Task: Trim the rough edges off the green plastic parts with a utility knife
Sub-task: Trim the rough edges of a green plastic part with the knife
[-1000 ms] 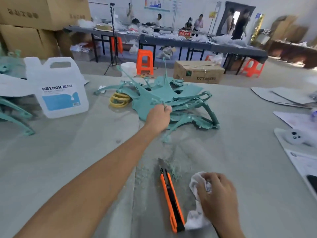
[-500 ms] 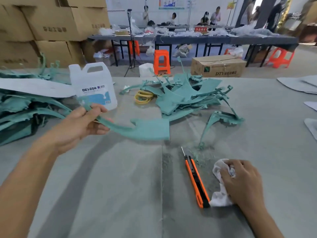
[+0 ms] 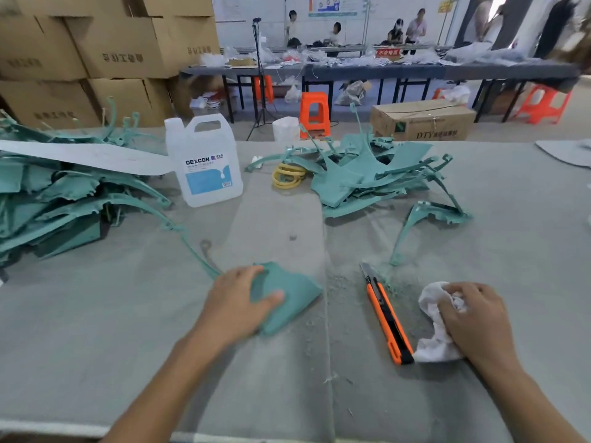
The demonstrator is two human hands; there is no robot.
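Left hand [image 3: 236, 302]: grips flat green plastic part [image 3: 291, 290];
Right hand [image 3: 473, 318]: clutches crumpled white rag [image 3: 431, 346];
Risk: orange utility knife [image 3: 388, 321] lies blade-out; a careless reach could cut

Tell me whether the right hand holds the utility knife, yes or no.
No: the utility knife lies on the table beside the right hand, which grips a white rag.

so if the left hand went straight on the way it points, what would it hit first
Apart from the green part it holds, the left hand points away and to the right across bare mat. The heap of green parts looks first in line, though depth is hard to judge.
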